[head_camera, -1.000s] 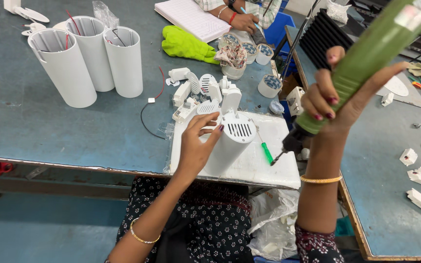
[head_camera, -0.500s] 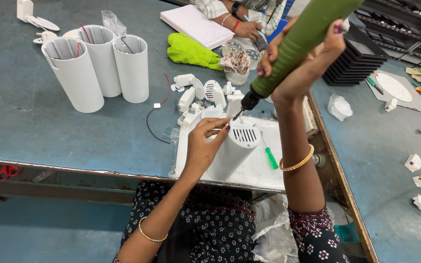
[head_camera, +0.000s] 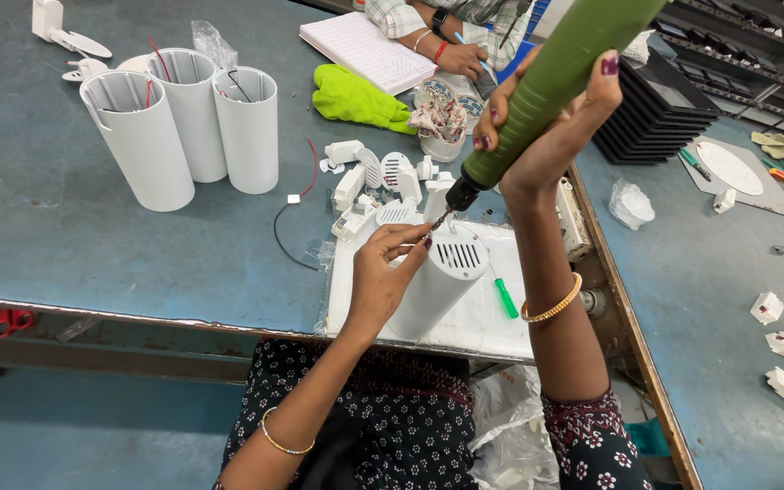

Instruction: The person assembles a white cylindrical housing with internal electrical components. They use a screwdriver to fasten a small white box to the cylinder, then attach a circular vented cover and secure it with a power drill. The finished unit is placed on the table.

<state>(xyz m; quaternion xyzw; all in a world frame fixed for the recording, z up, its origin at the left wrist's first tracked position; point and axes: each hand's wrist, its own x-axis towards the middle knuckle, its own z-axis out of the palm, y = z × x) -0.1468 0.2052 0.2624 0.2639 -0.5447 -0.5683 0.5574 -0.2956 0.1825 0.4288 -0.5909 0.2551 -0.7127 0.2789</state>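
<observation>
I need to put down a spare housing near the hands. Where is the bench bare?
Bare blue bench lies in front of the three white tubes, left of the white tray. Behind the tray it is crowded: small white parts and a green cloth.

One head-worn camera looks steeply down from just above the person's lap, facing across the blue-grey workbench (head_camera: 93, 245); arms fill the near centre, another worker's hands sit at the far edge.

Three tall white tubes (head_camera: 192, 118) stand together, one white vented cylinder (head_camera: 437, 281), one green power screwdriver (head_camera: 555, 82), one green-handled screwdriver (head_camera: 504, 297), one notebook (head_camera: 365, 50).
</observation>
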